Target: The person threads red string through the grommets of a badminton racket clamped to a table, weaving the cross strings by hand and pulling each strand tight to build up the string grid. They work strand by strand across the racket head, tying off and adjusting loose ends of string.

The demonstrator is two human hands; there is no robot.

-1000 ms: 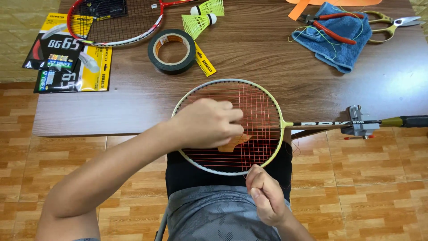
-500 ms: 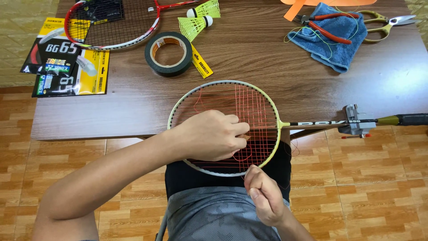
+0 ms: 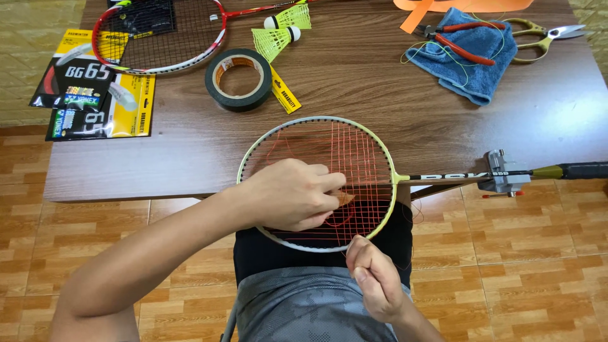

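Observation:
A pale yellow badminton racket (image 3: 373,149) lies flat, its head past the table's near edge over my lap, its shaft held in a small metal clamp (image 3: 505,175). Its orange strings (image 3: 345,155) are partly woven. My left hand (image 3: 291,195) rests on the string bed, fingers pinched on an orange string and a small orange piece near the middle. Just below the frame's near rim, my right hand (image 3: 373,282) is closed around the loose end of the orange string.
On the brown wooden table (image 3: 380,82) are a roll of black tape (image 3: 239,79), two yellow shuttlecocks (image 3: 282,28), a red racket (image 3: 158,31), string packets (image 3: 95,95), a blue cloth (image 3: 468,57) with red pliers (image 3: 459,41), and scissors (image 3: 541,31). Tiled floor lies below.
My left hand has shifted slightly along the strings and pinches lower. My right hand has risen closer to the frame's near rim. The view has drifted a little.

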